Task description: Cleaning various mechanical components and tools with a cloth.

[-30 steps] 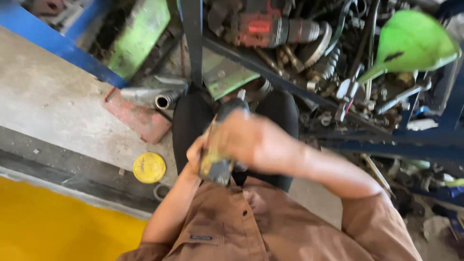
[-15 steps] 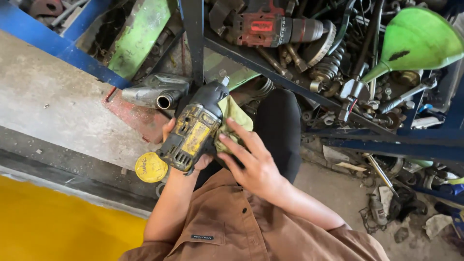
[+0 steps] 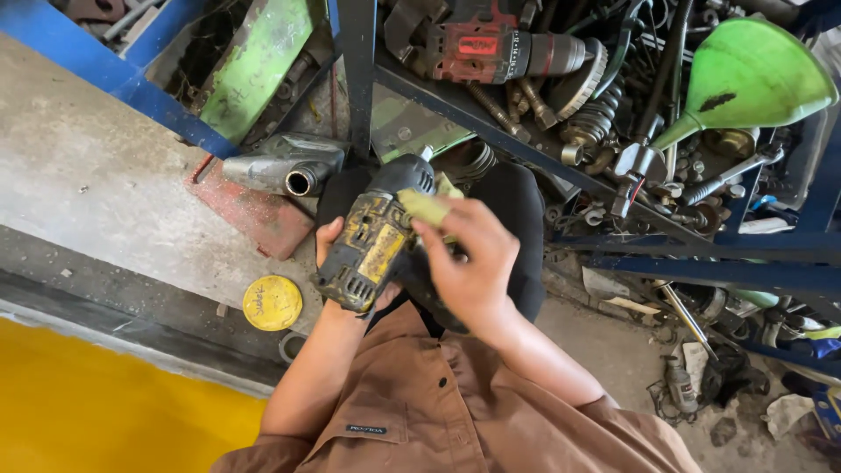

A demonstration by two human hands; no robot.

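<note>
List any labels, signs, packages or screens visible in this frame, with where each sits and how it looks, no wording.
Panel label: on the side of the worn power drill held by the left hand, yellow, scuffed, roughly rectangular.
Label plate: on the red power tool on the rack above, small red rectangle.
Round lid: on the concrete floor left of the forearm, yellow disc with handwriting.
Shirt tag: on the brown shirt, small dark strip.
No screens.

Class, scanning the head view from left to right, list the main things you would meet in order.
Yellow floor strip → yellow round lid → worn power drill in the left hand → right hand with a cloth → green funnel.
</note>
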